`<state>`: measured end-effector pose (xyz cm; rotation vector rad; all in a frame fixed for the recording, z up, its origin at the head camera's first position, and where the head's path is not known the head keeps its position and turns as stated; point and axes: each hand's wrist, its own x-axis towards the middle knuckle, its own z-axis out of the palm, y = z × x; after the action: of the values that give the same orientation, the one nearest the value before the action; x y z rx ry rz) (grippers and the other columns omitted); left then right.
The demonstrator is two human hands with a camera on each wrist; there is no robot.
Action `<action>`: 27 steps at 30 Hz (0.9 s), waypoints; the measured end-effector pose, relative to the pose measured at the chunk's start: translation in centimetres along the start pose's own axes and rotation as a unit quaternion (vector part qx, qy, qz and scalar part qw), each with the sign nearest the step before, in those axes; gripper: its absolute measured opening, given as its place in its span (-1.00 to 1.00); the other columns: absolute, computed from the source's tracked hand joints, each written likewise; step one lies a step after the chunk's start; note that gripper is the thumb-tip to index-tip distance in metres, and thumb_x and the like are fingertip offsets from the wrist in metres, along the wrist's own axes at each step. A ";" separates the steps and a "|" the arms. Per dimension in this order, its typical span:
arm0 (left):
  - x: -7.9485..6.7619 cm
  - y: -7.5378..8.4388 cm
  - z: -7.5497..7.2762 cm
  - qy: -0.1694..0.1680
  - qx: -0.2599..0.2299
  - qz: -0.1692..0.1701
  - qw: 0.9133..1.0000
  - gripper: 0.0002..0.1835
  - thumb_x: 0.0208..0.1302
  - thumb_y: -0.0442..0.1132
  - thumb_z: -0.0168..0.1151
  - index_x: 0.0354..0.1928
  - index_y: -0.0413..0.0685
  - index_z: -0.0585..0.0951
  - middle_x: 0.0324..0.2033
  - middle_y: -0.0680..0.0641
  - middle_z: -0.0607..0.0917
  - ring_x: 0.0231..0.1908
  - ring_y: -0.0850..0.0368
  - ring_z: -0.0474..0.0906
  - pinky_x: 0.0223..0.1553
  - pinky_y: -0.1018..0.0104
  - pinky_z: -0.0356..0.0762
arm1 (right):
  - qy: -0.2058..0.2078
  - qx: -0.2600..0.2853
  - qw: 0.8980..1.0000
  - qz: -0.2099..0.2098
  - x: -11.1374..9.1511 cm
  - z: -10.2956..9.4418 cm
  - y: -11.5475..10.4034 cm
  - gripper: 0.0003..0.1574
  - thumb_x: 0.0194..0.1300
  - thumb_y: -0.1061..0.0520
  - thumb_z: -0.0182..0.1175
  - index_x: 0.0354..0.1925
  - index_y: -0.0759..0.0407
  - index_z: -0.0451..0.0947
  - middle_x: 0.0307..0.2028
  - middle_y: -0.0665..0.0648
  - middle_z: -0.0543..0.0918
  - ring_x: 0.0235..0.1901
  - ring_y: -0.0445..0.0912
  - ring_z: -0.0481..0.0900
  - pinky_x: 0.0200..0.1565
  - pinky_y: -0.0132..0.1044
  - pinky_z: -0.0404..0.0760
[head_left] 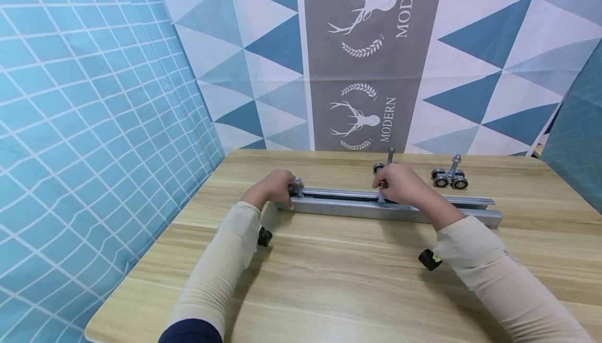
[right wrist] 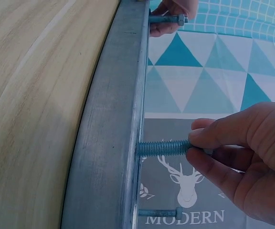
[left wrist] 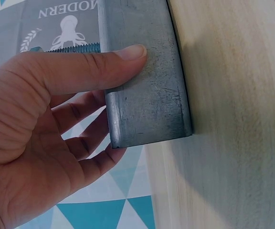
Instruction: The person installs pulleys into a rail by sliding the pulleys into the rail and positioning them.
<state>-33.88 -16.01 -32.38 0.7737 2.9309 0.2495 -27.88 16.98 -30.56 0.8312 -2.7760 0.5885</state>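
Observation:
A grey metal channel rail lies lengthwise on the wooden table, its slot facing up. My left hand grips the rail's left end, thumb on the near side wall and fingers round the far side, as the left wrist view shows. Close to that hand a bolt stands up from the slot. Near the rail's middle, my right hand pinches the top of a second threaded bolt between thumb and fingertips. This bolt rises out of the slot; its lower end is hidden inside the rail.
Behind the rail, a roller trolley with several wheels and an upright bolt stands on the table. Another trolley is partly hidden behind my right hand. Patterned cloth hangs at the back, blue checked cloth at the left.

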 end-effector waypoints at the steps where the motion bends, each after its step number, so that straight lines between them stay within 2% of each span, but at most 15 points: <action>1: 0.0 0.0 0.0 0.000 0.000 -0.002 1.000 -0.47 -0.24 -0.26 0.65 -0.08 -0.02 0.73 -0.34 0.04 0.66 -0.35 0.12 0.48 -0.27 0.23 0.51 | -0.001 0.001 1.000 0.001 0.0 0.0 0.0 -0.76 0.09 0.46 0.24 -0.33 0.23 0.75 -0.35 0.11 0.72 -0.39 -0.07 0.62 -0.31 -0.11 0.62; 14: -0.1 0.1 -0.1 -0.001 0.001 0.000 1.000 -0.45 -0.24 -0.26 0.65 -0.06 0.01 0.72 -0.29 0.02 0.68 -0.31 0.11 0.50 -0.21 0.21 0.53 | -0.012 -0.004 1.000 0.006 0.3 0.0 -0.5 -0.76 0.09 0.45 0.23 -0.32 0.25 0.75 -0.35 0.12 0.72 -0.38 -0.05 0.63 -0.28 -0.11 0.62; 21: -0.1 0.1 -0.1 -0.004 0.004 -0.004 1.000 -0.49 -0.23 -0.25 0.65 -0.10 -0.03 0.72 -0.34 0.03 0.65 -0.33 0.10 0.48 -0.25 0.21 0.51 | -0.005 -0.008 1.000 -0.010 0.8 0.3 -0.9 -0.77 0.08 0.46 0.24 -0.35 0.24 0.75 -0.38 0.10 0.72 -0.38 -0.05 0.63 -0.27 -0.09 0.62; 27: -0.1 0.0 -0.1 0.000 -0.005 0.005 1.000 -0.42 -0.25 -0.30 0.64 -0.03 -0.01 0.72 -0.27 0.03 0.69 -0.29 0.13 0.51 -0.17 0.22 0.52 | 0.007 -0.013 1.000 -0.024 1.3 0.6 -1.2 -0.77 0.07 0.45 0.24 -0.38 0.21 0.75 -0.39 0.08 0.73 -0.37 -0.06 0.63 -0.27 -0.09 0.61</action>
<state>-33.83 -16.05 -32.26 0.7880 2.9248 0.2659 -28.26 15.16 -30.36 0.8812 -2.7381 0.5454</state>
